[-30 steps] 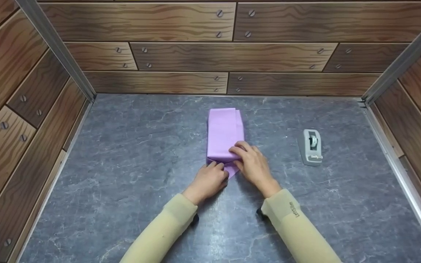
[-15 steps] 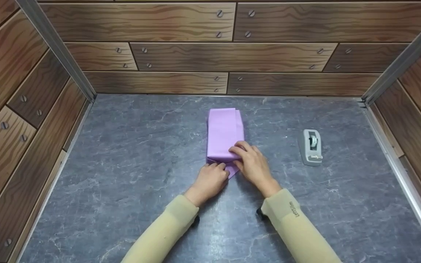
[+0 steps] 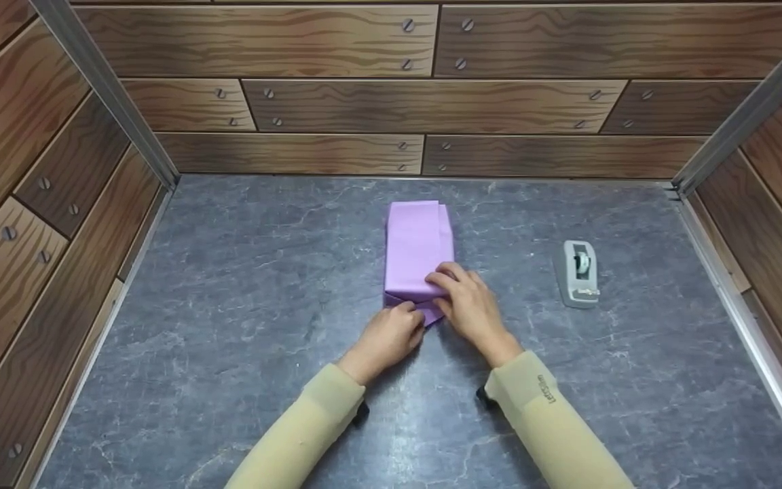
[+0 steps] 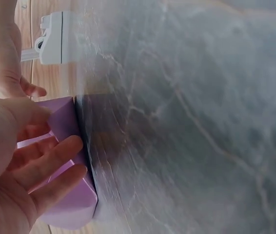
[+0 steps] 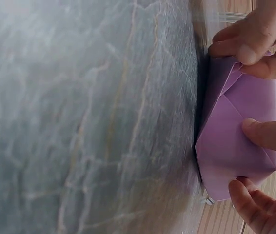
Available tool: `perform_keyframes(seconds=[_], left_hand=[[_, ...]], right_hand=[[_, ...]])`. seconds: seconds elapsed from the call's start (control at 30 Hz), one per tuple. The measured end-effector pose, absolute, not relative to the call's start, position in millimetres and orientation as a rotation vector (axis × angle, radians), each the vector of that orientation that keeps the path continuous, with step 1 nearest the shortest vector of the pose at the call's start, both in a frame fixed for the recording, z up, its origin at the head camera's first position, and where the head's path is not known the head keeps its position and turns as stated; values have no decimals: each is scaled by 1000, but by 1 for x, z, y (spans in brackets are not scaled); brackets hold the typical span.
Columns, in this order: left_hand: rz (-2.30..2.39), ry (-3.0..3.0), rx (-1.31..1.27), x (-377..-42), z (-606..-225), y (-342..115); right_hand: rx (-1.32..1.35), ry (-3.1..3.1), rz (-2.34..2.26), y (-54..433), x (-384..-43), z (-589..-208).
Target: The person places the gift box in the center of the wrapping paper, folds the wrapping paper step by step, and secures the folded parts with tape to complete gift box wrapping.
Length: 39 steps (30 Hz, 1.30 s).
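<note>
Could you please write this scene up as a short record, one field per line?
Package: purple, box-shaped, lying on the tabletop
Flap: projecting from the package's near end, not folded flat
Left hand: at the near end, appears to pinch the flap
Right hand: holds the near right corner, thumb on the end face
Tape dispenser: grey, right of the package, untouched
Walls: wood-plank pattern

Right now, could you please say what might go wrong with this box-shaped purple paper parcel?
The pointed purple paper flap may spring open if the left hand lets go; no tape shows on it. The right hand, gripping the parcel, might crease its paper. The grey plastic tape dispenser stands apart, so reaching for it could loosen the fold.
</note>
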<state>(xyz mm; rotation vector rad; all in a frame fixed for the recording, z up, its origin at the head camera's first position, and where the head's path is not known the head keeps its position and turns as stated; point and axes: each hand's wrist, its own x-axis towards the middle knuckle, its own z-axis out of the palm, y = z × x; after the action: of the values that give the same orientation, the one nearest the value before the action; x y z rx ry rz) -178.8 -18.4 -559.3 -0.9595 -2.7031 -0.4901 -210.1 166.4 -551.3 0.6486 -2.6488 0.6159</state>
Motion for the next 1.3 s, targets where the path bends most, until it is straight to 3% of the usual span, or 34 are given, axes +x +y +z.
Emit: perform_keyframes(seconds=[1.3], left_hand=[[-241, -2431, -855, -202, -550, -13]], right_hand=[[653, -2682, 645, 170, -210, -549]])
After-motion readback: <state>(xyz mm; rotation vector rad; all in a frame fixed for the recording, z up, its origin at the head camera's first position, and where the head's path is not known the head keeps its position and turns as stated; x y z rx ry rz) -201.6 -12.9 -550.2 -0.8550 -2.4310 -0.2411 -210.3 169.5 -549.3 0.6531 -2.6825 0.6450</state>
